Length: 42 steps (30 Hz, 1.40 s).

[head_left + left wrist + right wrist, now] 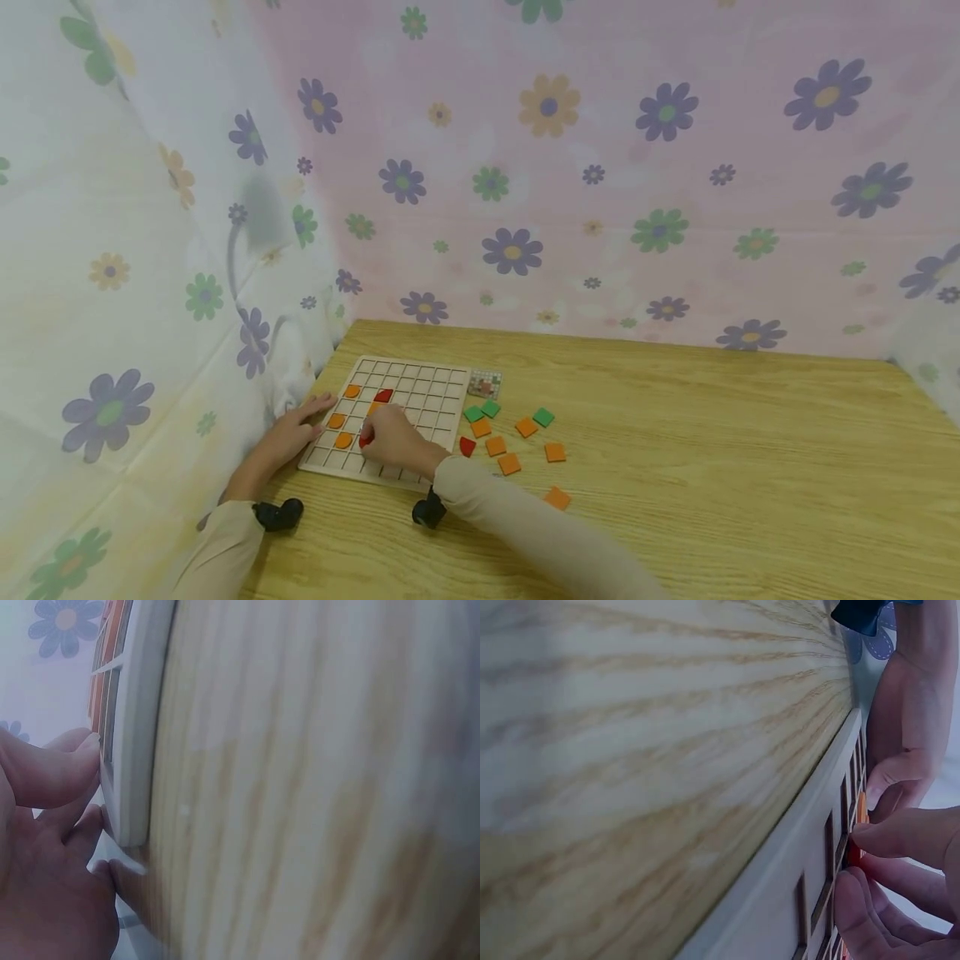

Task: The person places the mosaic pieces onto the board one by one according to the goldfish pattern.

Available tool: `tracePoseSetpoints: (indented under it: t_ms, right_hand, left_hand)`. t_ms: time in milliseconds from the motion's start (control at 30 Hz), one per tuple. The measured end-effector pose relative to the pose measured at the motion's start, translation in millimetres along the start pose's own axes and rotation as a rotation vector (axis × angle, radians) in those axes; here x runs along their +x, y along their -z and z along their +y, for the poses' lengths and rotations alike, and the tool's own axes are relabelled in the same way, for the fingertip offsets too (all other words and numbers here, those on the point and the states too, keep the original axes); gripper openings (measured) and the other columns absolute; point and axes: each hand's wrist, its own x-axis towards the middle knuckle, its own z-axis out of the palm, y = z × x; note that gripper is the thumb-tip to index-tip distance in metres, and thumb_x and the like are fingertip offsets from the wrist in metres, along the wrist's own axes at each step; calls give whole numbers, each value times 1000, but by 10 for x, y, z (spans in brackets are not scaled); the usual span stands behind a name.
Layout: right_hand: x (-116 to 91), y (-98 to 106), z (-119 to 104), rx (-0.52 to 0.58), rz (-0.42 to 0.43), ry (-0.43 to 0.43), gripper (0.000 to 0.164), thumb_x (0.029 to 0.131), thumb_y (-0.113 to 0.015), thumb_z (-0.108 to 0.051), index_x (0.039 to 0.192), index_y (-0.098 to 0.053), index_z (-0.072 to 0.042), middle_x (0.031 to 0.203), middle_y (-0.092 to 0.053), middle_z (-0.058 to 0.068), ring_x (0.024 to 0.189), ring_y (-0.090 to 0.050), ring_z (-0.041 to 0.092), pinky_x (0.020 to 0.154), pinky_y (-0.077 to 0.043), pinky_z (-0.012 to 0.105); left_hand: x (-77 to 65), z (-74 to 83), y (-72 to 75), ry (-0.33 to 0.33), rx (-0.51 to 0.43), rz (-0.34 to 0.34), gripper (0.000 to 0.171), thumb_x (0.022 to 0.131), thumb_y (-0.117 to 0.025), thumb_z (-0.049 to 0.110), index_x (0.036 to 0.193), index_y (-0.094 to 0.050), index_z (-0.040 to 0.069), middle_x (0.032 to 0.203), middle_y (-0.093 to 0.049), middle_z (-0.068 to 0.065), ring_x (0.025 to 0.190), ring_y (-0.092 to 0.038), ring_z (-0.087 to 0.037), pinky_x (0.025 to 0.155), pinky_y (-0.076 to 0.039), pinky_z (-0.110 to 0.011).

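Observation:
A light wooden grid board lies on the table's left part. My right hand is over its lower middle, thumb and fingers pinching a small red tile at the grid cells. My left hand rests at the board's left edge with its fingers extended, the thumb at the rim in the left wrist view. Rounded orange tiles sit in cells on the board's left side. Another red tile and an orange tile lie just beyond my right hand, which partly hides the orange one.
Right of the board lie several loose orange tiles, green tiles and a red rounded tile. A small patterned card sits by the board's far right corner. Flowered cloth walls close off the table's back and sides.

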Motion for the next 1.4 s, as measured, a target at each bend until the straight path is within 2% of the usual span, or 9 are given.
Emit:
tracePoseSetpoints:
  t_ms: [167, 267, 433, 667, 733, 833, 933, 1067, 1400]
  right_hand:
    - [25, -34, -4, -69, 18, 35, 50, 79, -66, 3, 47, -31, -15, 50, -14, -7, 44, -12, 5, 56, -24, 17]
    - [28, -56, 2, -58, 3, 20, 49, 81, -65, 3, 46, -37, -15, 48, -17, -7, 43, -13, 5, 58, -27, 18]
    - [-4, -52, -9, -40, 7, 29, 49, 80, -64, 6, 45, -36, -14, 47, -16, -7, 42, -11, 4, 44, -16, 16]
    - [-55, 41, -63, -85, -46, 89, 50, 75, -60, 13, 53, -23, -13, 56, -10, -5, 49, -7, 5, 49, -11, 17]
    - [-67, 83, -81, -91, -77, 106, 44, 72, -58, 15, 52, -28, -11, 57, -15, -5, 51, -8, 6, 50, -13, 17]
    - [-102, 155, -99, -97, -119, 100, 23, 71, -58, 14, 58, -58, -5, 56, -43, -5, 50, -18, 5, 49, -21, 14]
    - [-151, 239, -100, -125, -152, 94, 20, 77, -62, 7, 89, -75, -1, 84, -69, 2, 55, -40, 1, 55, -36, 11]
    - [-251, 380, -81, -116, -208, 96, 19, 81, -64, 0, 97, -73, -2, 94, -68, 6, 75, -59, 5, 64, -45, 12]
    - [-654, 706, -13, -137, -285, 59, 18, 86, -66, -8, 104, -71, -7, 101, -61, 3, 86, -59, 11, 68, -45, 13]
  left_hand:
    - [-14, 14, 17, 0, 8, 2, 51, 95, -47, 5, 145, -38, 3, 152, -24, -19, 140, -9, -43, 106, -10, -63]
    - [-15, 22, 13, -3, 11, 1, 51, 95, -47, 5, 145, -38, 3, 152, -25, -19, 140, -10, -43, 107, -10, -63]
    - [-15, 19, -13, -19, 17, 2, 50, 95, -48, 6, 144, -39, 2, 151, -26, -20, 139, -11, -44, 106, -11, -64]
    - [-13, 6, -31, -19, 21, 2, 50, 96, -47, 7, 144, -38, 2, 152, -25, -20, 140, -10, -44, 105, -10, -65]
    - [-21, 15, -26, -14, 21, 8, 50, 95, -47, 7, 144, -39, 3, 152, -26, -19, 140, -10, -44, 105, -10, -65]
    - [-32, 31, -13, -11, 17, 12, 50, 95, -48, 7, 144, -39, 3, 151, -26, -20, 140, -11, -44, 105, -9, -65]
    - [-37, 38, -6, -17, 15, 12, 50, 95, -48, 7, 144, -39, 2, 151, -26, -20, 140, -11, -44, 105, -10, -65]
    - [-37, 42, -7, -19, 18, 10, 50, 95, -48, 7, 144, -39, 1, 151, -26, -20, 140, -11, -44, 105, -10, -65]
    - [-17, 40, -11, -16, 34, 12, 50, 96, -48, 8, 144, -38, 1, 151, -25, -20, 139, -11, -44, 105, -9, -66]
